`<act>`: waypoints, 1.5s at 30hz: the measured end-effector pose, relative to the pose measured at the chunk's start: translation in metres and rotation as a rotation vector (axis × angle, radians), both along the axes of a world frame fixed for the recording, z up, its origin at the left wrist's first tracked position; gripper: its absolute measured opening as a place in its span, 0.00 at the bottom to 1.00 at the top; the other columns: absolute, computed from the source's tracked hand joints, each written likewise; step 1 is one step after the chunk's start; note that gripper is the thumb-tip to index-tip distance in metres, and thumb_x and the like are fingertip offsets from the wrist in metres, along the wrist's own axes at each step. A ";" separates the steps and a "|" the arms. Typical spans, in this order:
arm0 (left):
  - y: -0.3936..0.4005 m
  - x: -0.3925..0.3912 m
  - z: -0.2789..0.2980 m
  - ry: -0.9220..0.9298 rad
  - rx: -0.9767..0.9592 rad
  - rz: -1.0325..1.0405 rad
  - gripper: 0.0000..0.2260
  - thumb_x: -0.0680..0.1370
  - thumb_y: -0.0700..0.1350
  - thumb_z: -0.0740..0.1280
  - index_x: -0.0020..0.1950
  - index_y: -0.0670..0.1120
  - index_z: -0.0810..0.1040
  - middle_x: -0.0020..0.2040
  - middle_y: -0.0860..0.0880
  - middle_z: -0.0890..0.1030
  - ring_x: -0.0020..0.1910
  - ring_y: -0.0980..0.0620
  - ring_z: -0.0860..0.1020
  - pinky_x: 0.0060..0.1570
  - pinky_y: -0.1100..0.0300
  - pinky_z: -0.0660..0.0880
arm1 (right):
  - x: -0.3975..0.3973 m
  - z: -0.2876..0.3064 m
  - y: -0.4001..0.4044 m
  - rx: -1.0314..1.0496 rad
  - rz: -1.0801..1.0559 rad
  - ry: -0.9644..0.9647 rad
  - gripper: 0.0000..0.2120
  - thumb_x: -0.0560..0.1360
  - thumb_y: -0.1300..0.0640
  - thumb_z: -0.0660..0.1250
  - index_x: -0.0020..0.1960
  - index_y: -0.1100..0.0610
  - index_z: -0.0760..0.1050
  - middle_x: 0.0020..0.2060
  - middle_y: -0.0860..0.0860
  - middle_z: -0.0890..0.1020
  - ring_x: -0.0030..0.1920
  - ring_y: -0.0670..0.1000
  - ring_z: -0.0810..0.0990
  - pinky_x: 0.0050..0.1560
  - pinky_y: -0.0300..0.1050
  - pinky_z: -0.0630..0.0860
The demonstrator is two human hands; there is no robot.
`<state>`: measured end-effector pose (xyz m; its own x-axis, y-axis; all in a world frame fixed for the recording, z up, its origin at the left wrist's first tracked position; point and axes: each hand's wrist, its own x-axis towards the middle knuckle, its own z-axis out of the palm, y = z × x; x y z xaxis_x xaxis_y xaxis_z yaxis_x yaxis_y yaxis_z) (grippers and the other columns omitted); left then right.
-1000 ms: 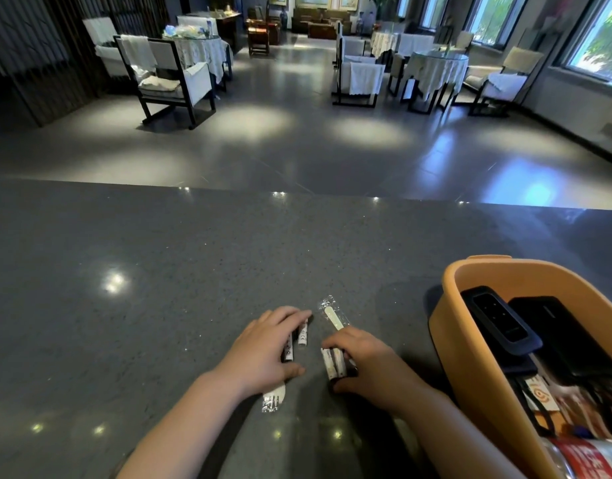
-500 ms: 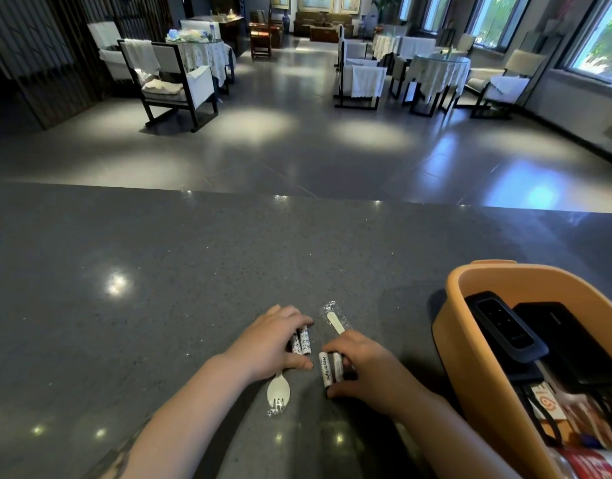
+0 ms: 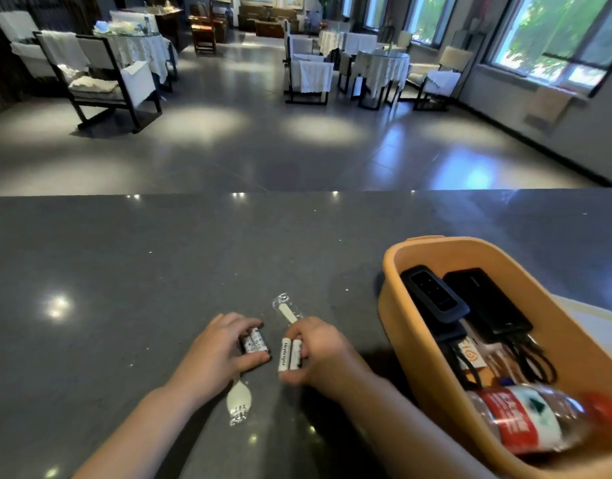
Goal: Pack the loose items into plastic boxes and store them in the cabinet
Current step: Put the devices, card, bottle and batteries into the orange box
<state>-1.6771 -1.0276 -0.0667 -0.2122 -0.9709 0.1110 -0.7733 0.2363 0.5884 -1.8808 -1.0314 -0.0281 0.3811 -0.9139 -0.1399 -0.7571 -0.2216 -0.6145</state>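
A: Left hand (image 3: 219, 354), status?
B: On the grey bench (image 3: 125, 288), fingers pinched on a pair of white batteries (image 3: 255, 344). A wrapped plastic spork (image 3: 239, 397) lies between the hands.
A: Right hand (image 3: 323, 354)?
B: Gripping two more batteries, labelled (image 3: 290, 354). Just beyond its fingers, a wrapped stick (image 3: 288, 312), possibly a utensil handle.
A: Far right?
B: Orange tub (image 3: 394, 278) holding dark devices (image 3: 432, 295), cables and a bottle (image 3: 525, 423).

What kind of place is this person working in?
Probably a restaurant or hotel lounge: cloth-draped tables with cushioned armchairs stand across a polished floor beside large windows, while the person works at a dark stone counter.
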 end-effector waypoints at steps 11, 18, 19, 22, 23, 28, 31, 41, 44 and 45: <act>0.019 -0.104 0.102 0.311 -0.230 -0.057 0.22 0.62 0.59 0.73 0.55 0.61 0.78 0.52 0.60 0.77 0.49 0.57 0.76 0.51 0.61 0.72 | -0.099 0.126 0.071 -0.216 -0.201 -0.189 0.23 0.63 0.48 0.78 0.55 0.46 0.74 0.41 0.41 0.74 0.39 0.42 0.73 0.44 0.38 0.75; 0.027 -0.184 0.117 0.359 -0.158 -0.216 0.26 0.62 0.66 0.71 0.58 0.61 0.77 0.53 0.63 0.76 0.55 0.62 0.74 0.52 0.66 0.69 | -0.220 0.130 0.070 -0.242 -0.436 0.042 0.20 0.63 0.49 0.79 0.51 0.46 0.76 0.35 0.43 0.77 0.39 0.34 0.75 0.37 0.25 0.69; 0.028 -0.195 0.117 0.356 -0.137 -0.222 0.26 0.62 0.66 0.73 0.58 0.60 0.77 0.54 0.64 0.76 0.56 0.63 0.73 0.53 0.65 0.69 | -0.230 0.127 0.068 -0.207 -0.435 0.092 0.19 0.63 0.49 0.79 0.51 0.46 0.76 0.35 0.42 0.77 0.38 0.33 0.75 0.36 0.25 0.68; 0.028 -0.221 0.117 0.323 -0.096 -0.249 0.26 0.63 0.62 0.72 0.60 0.59 0.76 0.55 0.65 0.74 0.58 0.66 0.70 0.57 0.64 0.69 | -0.242 0.113 0.060 -0.107 -0.368 0.240 0.18 0.64 0.43 0.77 0.49 0.43 0.75 0.40 0.39 0.78 0.39 0.35 0.76 0.35 0.29 0.69; 0.027 -0.227 0.117 0.289 -0.098 -0.251 0.26 0.64 0.61 0.73 0.61 0.59 0.76 0.55 0.65 0.74 0.58 0.67 0.69 0.58 0.64 0.69 | -0.243 0.108 0.057 -0.073 -0.350 0.268 0.18 0.63 0.41 0.76 0.48 0.43 0.74 0.41 0.40 0.79 0.40 0.37 0.76 0.35 0.30 0.68; 0.024 -0.243 0.114 0.164 -0.109 -0.229 0.25 0.66 0.60 0.72 0.62 0.58 0.74 0.56 0.65 0.73 0.58 0.65 0.69 0.59 0.65 0.68 | -0.232 0.091 0.038 0.032 -0.284 0.384 0.17 0.64 0.37 0.73 0.40 0.49 0.75 0.35 0.45 0.81 0.35 0.41 0.80 0.33 0.37 0.77; 0.024 -0.245 0.113 0.129 -0.080 -0.245 0.25 0.67 0.60 0.72 0.62 0.58 0.74 0.56 0.65 0.73 0.58 0.65 0.69 0.59 0.66 0.67 | -0.229 0.083 0.032 0.047 -0.227 0.444 0.17 0.66 0.36 0.70 0.40 0.48 0.74 0.38 0.46 0.82 0.37 0.42 0.81 0.39 0.38 0.80; 0.015 -0.271 0.118 -0.161 0.014 -0.466 0.25 0.69 0.60 0.70 0.65 0.57 0.73 0.61 0.62 0.74 0.60 0.62 0.68 0.62 0.63 0.60 | -0.265 0.102 0.042 -0.057 -0.405 0.052 0.08 0.76 0.44 0.66 0.43 0.45 0.80 0.33 0.42 0.82 0.35 0.35 0.78 0.33 0.31 0.70; 0.011 -0.279 0.115 -0.273 0.077 -0.509 0.25 0.70 0.60 0.69 0.66 0.57 0.72 0.61 0.59 0.76 0.61 0.57 0.71 0.63 0.57 0.65 | -0.268 0.102 0.047 -0.144 -0.468 -0.003 0.05 0.75 0.47 0.67 0.42 0.45 0.80 0.32 0.42 0.82 0.36 0.36 0.78 0.32 0.30 0.71; 0.010 -0.279 0.114 -0.282 0.110 -0.521 0.25 0.71 0.60 0.69 0.66 0.58 0.71 0.61 0.58 0.76 0.60 0.55 0.72 0.62 0.55 0.68 | -0.267 0.101 0.048 -0.152 -0.476 -0.023 0.05 0.75 0.47 0.68 0.42 0.45 0.80 0.32 0.43 0.82 0.35 0.37 0.79 0.33 0.31 0.72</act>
<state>-1.9561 -1.0178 0.0469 -0.6697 -0.7338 -0.1139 -0.7017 0.5752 0.4203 -2.1482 -0.9838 0.0728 -0.0814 -0.9966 0.0124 -0.7825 0.0562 -0.6201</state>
